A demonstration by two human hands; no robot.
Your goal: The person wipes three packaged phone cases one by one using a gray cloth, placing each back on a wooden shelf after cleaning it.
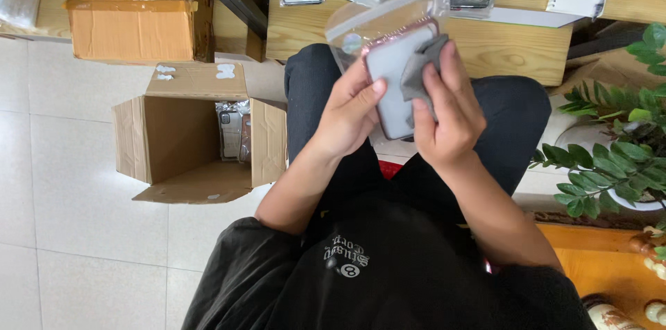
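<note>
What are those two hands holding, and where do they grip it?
The left hand grips a pink-rimmed phone case by its left edge; the right hand presses a grey cloth on its right side.

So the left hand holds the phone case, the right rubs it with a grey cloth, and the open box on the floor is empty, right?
Not quite: the box is not empty. The head view shows wrapped phone cases inside it. The rest stands: the left hand holds the phone case and the right hand presses a grey cloth to it.
</note>
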